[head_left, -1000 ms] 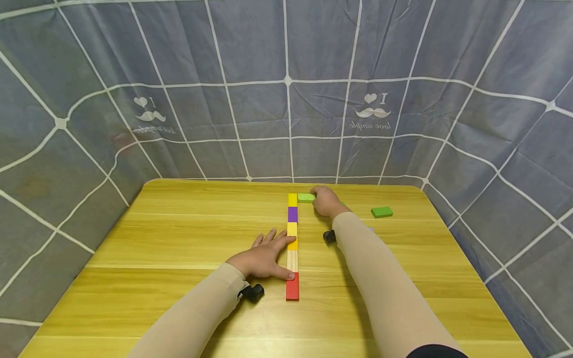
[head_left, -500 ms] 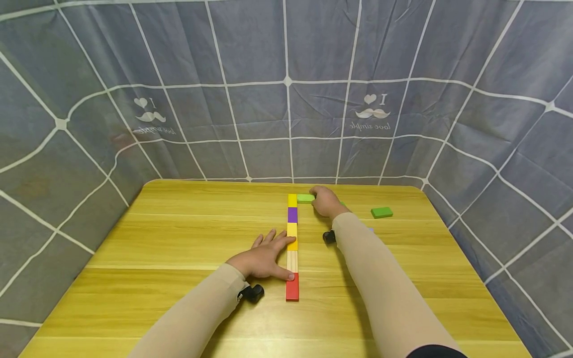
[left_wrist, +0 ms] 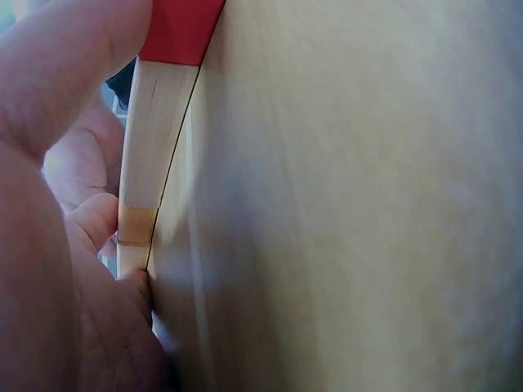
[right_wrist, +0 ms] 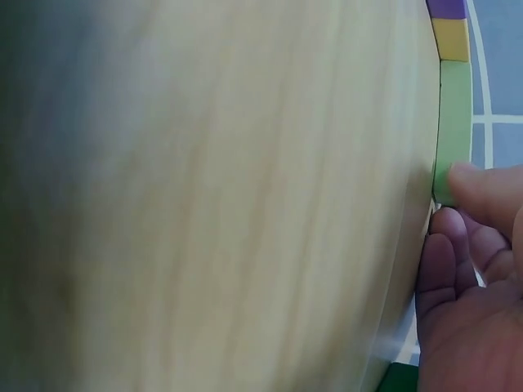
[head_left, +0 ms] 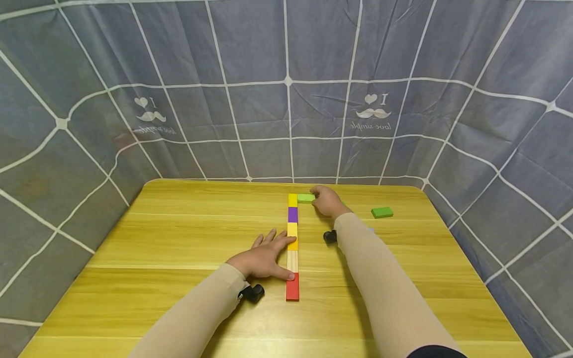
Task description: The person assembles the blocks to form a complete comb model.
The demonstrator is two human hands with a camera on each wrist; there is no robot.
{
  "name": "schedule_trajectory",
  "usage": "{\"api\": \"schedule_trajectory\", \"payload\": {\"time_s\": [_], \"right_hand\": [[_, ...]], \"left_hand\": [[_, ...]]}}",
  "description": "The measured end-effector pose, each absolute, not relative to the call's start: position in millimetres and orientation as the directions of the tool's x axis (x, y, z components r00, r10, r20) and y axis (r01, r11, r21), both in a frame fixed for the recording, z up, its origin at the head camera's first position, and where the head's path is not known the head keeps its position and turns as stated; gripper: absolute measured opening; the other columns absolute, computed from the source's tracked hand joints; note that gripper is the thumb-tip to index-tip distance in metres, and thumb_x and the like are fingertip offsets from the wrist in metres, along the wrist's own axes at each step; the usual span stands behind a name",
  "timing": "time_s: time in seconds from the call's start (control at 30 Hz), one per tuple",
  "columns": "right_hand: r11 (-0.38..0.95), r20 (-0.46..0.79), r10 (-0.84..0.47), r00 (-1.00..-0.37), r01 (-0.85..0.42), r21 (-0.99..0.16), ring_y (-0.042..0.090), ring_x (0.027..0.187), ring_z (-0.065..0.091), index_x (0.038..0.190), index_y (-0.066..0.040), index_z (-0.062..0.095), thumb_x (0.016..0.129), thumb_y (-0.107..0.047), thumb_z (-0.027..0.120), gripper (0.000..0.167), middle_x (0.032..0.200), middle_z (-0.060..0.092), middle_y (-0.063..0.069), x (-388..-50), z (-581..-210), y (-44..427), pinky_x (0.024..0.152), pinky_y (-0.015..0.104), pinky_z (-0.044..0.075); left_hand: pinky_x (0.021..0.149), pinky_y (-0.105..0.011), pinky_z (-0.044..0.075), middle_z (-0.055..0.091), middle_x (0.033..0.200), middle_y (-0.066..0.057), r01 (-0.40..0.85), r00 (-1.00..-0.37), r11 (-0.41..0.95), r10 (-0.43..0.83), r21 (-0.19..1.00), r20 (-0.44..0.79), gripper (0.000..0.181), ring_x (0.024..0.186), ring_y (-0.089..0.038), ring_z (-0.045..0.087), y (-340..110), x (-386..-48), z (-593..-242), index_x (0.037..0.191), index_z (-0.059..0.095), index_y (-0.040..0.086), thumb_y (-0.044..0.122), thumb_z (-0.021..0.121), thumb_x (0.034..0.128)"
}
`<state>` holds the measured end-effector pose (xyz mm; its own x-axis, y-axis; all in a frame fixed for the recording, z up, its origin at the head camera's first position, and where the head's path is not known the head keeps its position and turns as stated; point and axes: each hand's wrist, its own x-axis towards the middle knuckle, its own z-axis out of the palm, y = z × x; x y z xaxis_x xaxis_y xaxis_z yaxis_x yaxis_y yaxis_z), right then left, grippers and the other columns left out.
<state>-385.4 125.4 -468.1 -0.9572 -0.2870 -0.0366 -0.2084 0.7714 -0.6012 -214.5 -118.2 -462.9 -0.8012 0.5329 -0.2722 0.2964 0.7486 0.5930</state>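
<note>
A straight row of flat wooden blocks runs away from me in the head view. It goes from a red block [head_left: 292, 289] through a plain wood block [head_left: 292, 261], an orange block [head_left: 292, 245], a pale yellow block [head_left: 292, 228] and a purple block [head_left: 293, 215] to a yellow block [head_left: 292, 200]. My left hand [head_left: 261, 258] rests along the row's left side, fingers spread, thumb on the red block's far end. A light green block [head_left: 306, 199] meets the yellow block at a right angle. My right hand [head_left: 328, 203] pinches its right end, the thumb [right_wrist: 482, 192] against it.
A darker green block [head_left: 382, 213] lies apart on the right of the wooden table [head_left: 179, 298]. Bits of another green piece and a blue piece [head_left: 371, 229] peek out beside the right sleeve. A grey checked curtain [head_left: 250, 109] stands behind the table and at both sides.
</note>
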Motion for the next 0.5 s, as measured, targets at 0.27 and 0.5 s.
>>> {"api": "schedule_trajectory", "payload": {"time_s": [0.27, 0.5], "right_hand": [[0.746, -0.039, -0.285, -0.958, -0.196, -0.637, 0.039, 0.138, 0.056, 0.145, 0.001, 0.058, 0.102, -0.008, 0.064, 0.044, 0.146, 0.061, 0.023, -387.5, -471.1, 128.4, 0.120, 0.049, 0.044], [0.726, -0.066, -0.274, -0.960, -0.161, -0.669, 0.039, 0.141, 0.054, 0.147, 0.001, 0.057, 0.103, -0.008, 0.064, 0.046, 0.148, 0.059, 0.024, -386.3, -469.3, 128.6, 0.121, 0.049, 0.043]], "left_hand": [[0.132, -0.058, -0.005, 0.012, 0.179, -0.003, 0.299, -0.801, 0.745, 0.535, 0.596, -0.267, 0.102, 0.166, -0.032, -0.003, -118.5, -214.2, -462.5, 0.166, 0.031, 0.031, 0.060, 0.082, 0.0824], [0.132, -0.057, -0.005, 0.011, 0.179, -0.002, 0.297, -0.801, 0.748, 0.534, 0.593, -0.271, 0.102, 0.166, -0.031, -0.003, -118.4, -214.1, -462.4, 0.166, 0.031, 0.032, 0.060, 0.082, 0.0823]]}}
